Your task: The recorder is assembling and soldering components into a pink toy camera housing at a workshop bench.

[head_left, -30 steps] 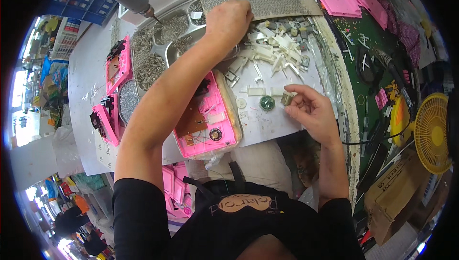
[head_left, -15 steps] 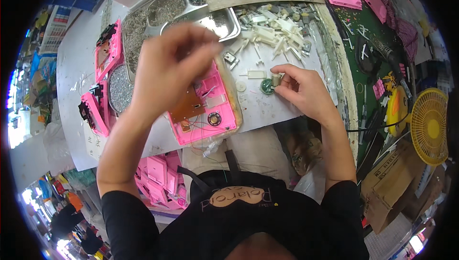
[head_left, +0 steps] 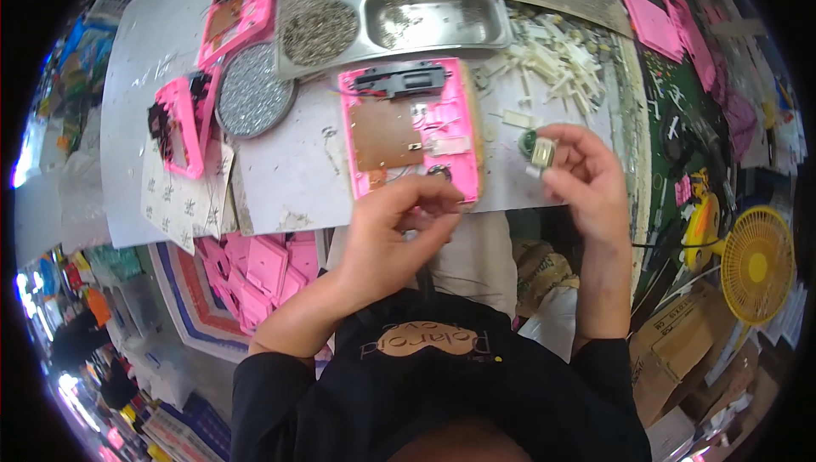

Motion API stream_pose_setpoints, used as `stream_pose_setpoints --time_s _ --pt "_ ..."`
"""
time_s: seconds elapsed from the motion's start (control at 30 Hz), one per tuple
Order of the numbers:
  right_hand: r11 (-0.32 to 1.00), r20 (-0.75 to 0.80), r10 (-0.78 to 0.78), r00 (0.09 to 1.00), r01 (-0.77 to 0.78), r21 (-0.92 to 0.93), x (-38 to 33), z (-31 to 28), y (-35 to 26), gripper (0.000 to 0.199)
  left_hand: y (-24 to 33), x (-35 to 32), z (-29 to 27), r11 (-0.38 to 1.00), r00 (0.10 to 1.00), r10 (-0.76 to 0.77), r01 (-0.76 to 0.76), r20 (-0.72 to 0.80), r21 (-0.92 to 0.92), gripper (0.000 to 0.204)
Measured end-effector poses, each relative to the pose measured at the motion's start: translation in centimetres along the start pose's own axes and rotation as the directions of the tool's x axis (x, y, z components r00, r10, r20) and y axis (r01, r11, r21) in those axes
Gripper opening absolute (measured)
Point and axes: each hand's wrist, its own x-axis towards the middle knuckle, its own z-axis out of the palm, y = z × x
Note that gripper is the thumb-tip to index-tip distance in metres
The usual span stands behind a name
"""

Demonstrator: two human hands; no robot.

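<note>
A pink plastic case half [head_left: 466,113] lies open on the table. Inside it are a brown circuit board [head_left: 382,135], a black mechanism [head_left: 399,79] along the far end and a round speaker [head_left: 439,173] near the close edge. My left hand [head_left: 395,228] is over the case's near edge, thumb and fingertips pinched; whatever they hold is too small to make out. To the right of the case, my right hand [head_left: 588,175] grips a small boxy silver metal part [head_left: 542,154] between thumb and fingers. A green round thing [head_left: 527,141] shows just behind that part.
A steel compartment tray [head_left: 501,33] of small metal pieces is at the back. A round dish of silver bits [head_left: 255,92] stands left, beside two more pink case assemblies [head_left: 183,126]. White plastic parts [head_left: 548,62] are heaped back right. A crate of pink panels [head_left: 263,275] sits below.
My left hand has come down from above the case to its near edge. My right hand has turned the metal part, showing its flat face. The whole view has shifted.
</note>
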Motion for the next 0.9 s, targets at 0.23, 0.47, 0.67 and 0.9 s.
stream_pose_setpoints --time_s 0.23,0.47,0.67,0.9 --pt "0.917 0.25 0.111 0.962 -0.196 0.347 -0.7 6.1 1.8 0.048 -1.0 0.0 -0.4 0.996 0.997 0.084 -0.083 -0.001 0.035 0.029" --pt "0.947 0.283 0.13 0.95 -0.204 0.249 -0.1 6.2 2.0 0.046 -0.9 -0.3 -0.8 0.998 0.998 0.062 -0.062 -0.022 0.018 0.029" --pt "0.999 0.188 -0.007 0.982 0.0 0.038 -0.8 6.9 1.7 0.045 -0.8 -0.3 -0.9 0.995 0.995 0.1 -0.1 -0.022 0.01 0.029" --pt "0.967 0.161 -0.12 0.98 0.152 -0.202 -0.1 6.9 0.5 0.042 -1.0 -0.1 -1.5 0.713 0.839 0.542 -0.491 0.05 0.5 0.027"
